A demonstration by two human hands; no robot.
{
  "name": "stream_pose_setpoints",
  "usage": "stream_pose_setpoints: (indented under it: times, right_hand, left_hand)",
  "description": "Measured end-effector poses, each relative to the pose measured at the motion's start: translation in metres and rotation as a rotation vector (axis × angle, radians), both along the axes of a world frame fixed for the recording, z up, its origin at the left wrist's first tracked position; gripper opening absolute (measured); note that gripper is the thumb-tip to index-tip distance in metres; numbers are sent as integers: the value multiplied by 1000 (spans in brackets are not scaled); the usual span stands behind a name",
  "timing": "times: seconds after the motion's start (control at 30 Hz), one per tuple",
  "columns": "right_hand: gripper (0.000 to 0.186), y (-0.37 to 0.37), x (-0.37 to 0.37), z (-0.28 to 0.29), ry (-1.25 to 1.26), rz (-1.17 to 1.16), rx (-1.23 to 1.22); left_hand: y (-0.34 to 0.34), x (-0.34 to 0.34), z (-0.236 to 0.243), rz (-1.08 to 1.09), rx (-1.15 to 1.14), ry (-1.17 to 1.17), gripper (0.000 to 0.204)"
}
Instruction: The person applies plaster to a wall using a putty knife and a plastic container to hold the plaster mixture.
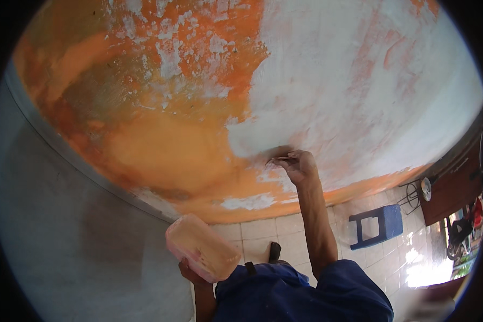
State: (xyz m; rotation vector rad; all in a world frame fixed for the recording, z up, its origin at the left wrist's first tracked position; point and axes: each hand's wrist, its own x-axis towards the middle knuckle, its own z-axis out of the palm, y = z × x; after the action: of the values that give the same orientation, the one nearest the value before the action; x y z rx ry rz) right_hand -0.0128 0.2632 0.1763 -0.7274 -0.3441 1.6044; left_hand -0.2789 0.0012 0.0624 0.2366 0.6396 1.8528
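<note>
My right hand [300,165] is raised to the wall, its fingers closed around a thin, flat putty knife [278,159] seen nearly edge-on. The blade is at the wall's surface, by the lower edge of a white filler coat [316,96]. To the left of that coat the wall [166,147] is orange, with flaking white patches higher up. Low on the left, my left hand [194,275] grips a pale pink, rectangular tub [204,248] with rounded corners. Most of the left fingers are hidden behind the tub.
A grey wall [91,231] meets the orange one along a pale vertical strip at left. On the tiled floor [257,231] to the right stands a blue plastic stool [378,226]. Beyond it are a wire stand [411,197], a brown wooden panel [451,188] and a bright doorway [429,271].
</note>
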Motion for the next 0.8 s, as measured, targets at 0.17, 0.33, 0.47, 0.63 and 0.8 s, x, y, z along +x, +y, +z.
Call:
stream_pose_setpoints:
  times: [0.17, 0.33, 0.47, 0.63, 0.8]
  right_hand:
    - [28, -29, 12, 28, -16, 86, 242]
    - [35, -128, -1, 11, 15, 5, 41]
    - [27, -175, 0, -9, 79, 56, -60]
    - [25, -180, 0, -22, 161, 88, -43]
    - [24, -156, -16, -74, 73, 99, -293]
  left_hand:
    - [-8, -4, 6, -79, -16, 3, 69]
    - [-12, 0, -5, -76, 14, 7, 67]
    - [-12, 6, -2, -104, 27, -51, 63]
    - [-13, 9, -5, -104, 36, -22, 57]
    - [-17, 14, 8, -75, 49, -69, 52]
